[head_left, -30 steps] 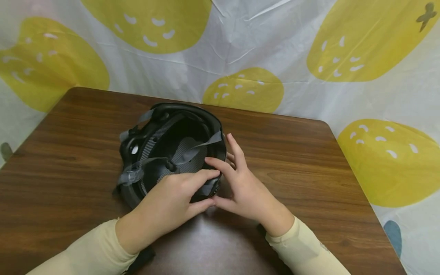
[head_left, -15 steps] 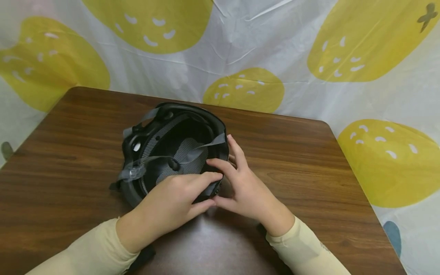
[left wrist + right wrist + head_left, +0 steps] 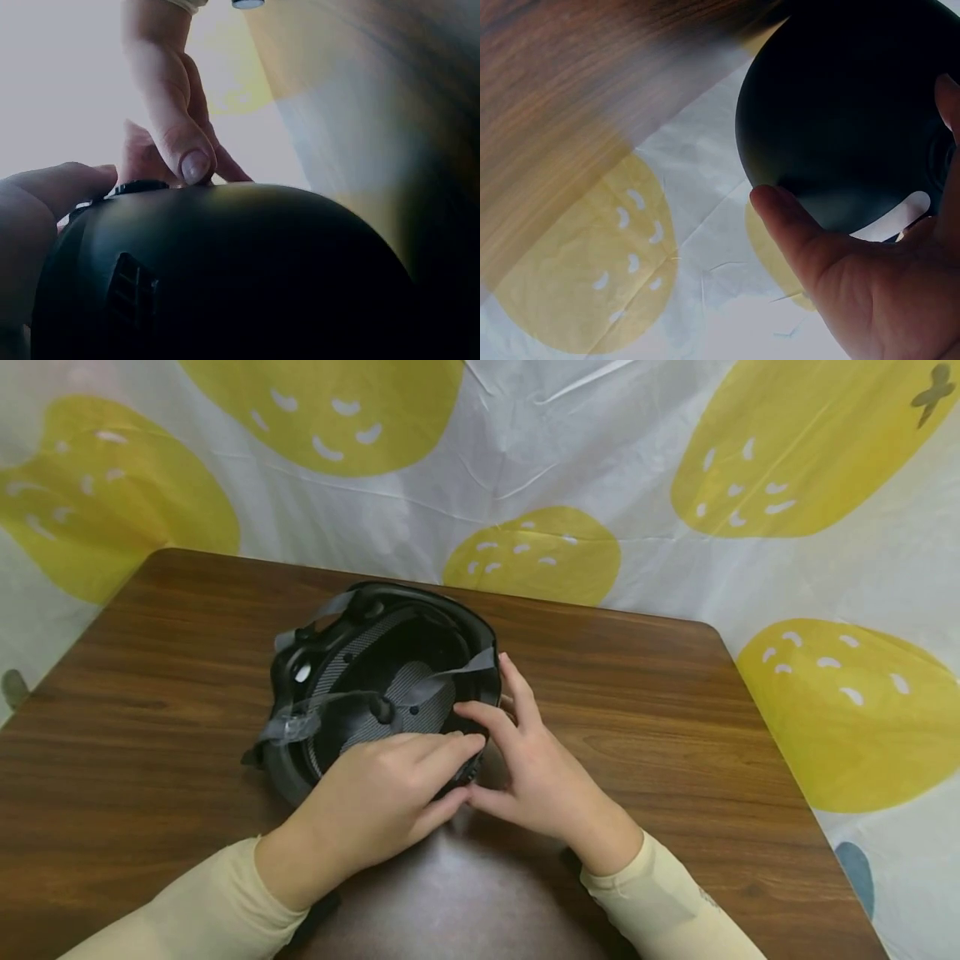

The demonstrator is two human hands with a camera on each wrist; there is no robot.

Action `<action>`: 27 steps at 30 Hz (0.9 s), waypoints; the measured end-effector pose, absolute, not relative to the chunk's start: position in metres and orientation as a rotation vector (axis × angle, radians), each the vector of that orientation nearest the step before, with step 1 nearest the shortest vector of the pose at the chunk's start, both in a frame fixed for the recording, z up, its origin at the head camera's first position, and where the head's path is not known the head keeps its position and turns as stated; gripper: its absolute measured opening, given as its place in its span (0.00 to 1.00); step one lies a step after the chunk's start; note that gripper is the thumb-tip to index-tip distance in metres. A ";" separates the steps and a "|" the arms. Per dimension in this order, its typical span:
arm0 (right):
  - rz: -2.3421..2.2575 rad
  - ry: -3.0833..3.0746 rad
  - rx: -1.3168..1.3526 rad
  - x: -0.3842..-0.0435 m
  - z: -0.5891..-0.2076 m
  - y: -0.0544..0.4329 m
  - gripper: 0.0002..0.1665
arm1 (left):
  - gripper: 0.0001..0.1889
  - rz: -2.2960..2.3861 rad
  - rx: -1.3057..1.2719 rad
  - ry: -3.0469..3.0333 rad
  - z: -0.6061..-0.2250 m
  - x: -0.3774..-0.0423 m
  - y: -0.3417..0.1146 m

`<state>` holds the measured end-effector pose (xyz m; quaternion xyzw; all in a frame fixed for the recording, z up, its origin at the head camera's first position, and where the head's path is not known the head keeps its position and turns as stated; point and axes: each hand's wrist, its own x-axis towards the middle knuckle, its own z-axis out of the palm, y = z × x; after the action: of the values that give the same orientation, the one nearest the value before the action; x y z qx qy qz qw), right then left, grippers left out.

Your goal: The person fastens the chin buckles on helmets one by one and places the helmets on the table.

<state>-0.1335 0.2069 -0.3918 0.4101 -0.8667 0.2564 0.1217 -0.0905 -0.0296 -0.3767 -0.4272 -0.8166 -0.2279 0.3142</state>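
Note:
A black helmet [image 3: 420, 689] lies with its hollow side up in the head view, showing a ribbed grey lining and loose grey straps [image 3: 468, 670]. My left hand [image 3: 375, 797] grips its near rim, thumb close to the right thumb. Around the right end of the rim, my right hand [image 3: 540, 768] holds on with spread fingers, one reaching over the edge to the inside. The left wrist view shows the smooth outer shell [image 3: 247, 255] with a vent and a ridged black knob [image 3: 142, 186] between the hands. Part of the left fingers is hidden.
Under the helmet is a brown wood-grain table [image 3: 637, 718]. A white cloth [image 3: 360, 518] with yellow shapes hangs behind its back edge. Something dark [image 3: 318, 917] shows beside the left sleeve.
The helmet has shifted a little to the right and turned slightly within my hands. My left fingers have curled in a bit more at the rim; my right hand has barely moved.

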 end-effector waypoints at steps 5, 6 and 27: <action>0.730 -2.537 1.175 -0.133 -0.392 0.207 0.53 | 0.23 -0.562 -1.145 -2.140 -0.375 -0.091 -0.029; 0.728 -2.538 1.172 -0.133 -0.392 0.207 0.53 | 0.22 -0.558 -1.145 -2.137 -0.375 -0.091 -0.029; 0.780 -2.542 1.151 -0.135 -0.393 0.206 0.55 | 0.21 -0.814 -1.091 -2.130 -0.338 -0.103 -0.073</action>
<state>-0.1349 0.2065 -0.3933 0.3943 -0.8708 0.2673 0.1217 -0.1030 -0.0732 -0.3384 -0.4115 -0.8033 -0.3071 0.3018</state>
